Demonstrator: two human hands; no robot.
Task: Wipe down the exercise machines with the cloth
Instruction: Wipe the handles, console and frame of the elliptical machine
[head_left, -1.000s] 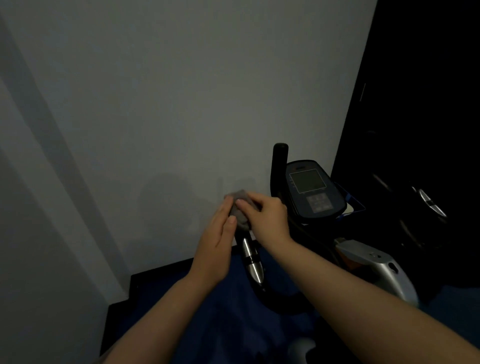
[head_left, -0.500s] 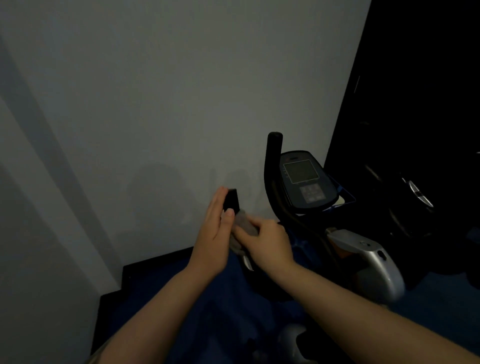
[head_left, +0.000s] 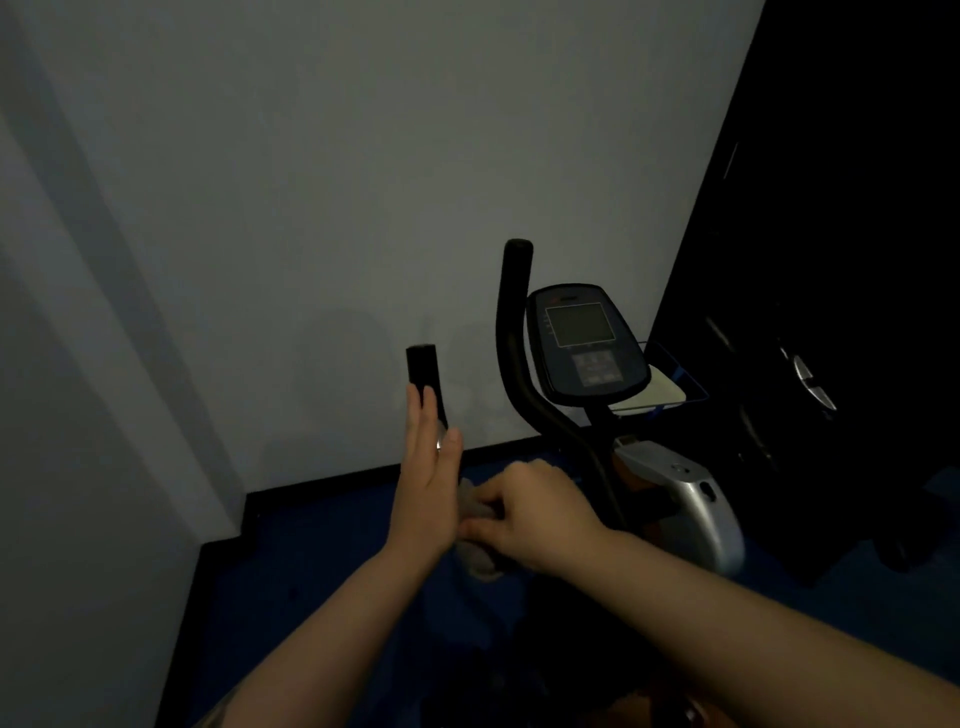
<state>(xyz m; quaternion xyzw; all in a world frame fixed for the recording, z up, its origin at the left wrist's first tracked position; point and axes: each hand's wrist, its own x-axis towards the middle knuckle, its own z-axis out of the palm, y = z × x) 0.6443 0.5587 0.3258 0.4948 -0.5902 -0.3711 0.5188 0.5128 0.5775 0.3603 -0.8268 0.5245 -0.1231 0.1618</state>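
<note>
You face a pale grey wall (head_left: 363, 182) in a dim corner, with a blue floor (head_left: 311, 571) below it and a black skirting strip (head_left: 363, 475) along the join. A tall dark panel (head_left: 857, 208) fills the right side of the view; what stands in front of it is too dark to tell.

Between wall and panel stands the exercise bike (head_left: 691, 499), its silver-grey body low on the right. Above that sits its console (head_left: 584, 343), tilted back toward you, with a dull square screen and a button pad beneath. The far handlebar (head_left: 511, 332) curves up just left of the console. The near handlebar (head_left: 423, 371) rises closer to you, its black grip end standing clear above your fingers.

Your left hand (head_left: 426, 488) is flat and released, fingers straight and pointing up, laid against the near handlebar below the grip end. Your right hand (head_left: 540, 514) is curled tight round the grey cloth (head_left: 475, 551), which is wrapped about the lower stretch of that same bar, just beside your left palm. A loose fold of the cloth hangs below your right fist.
</note>
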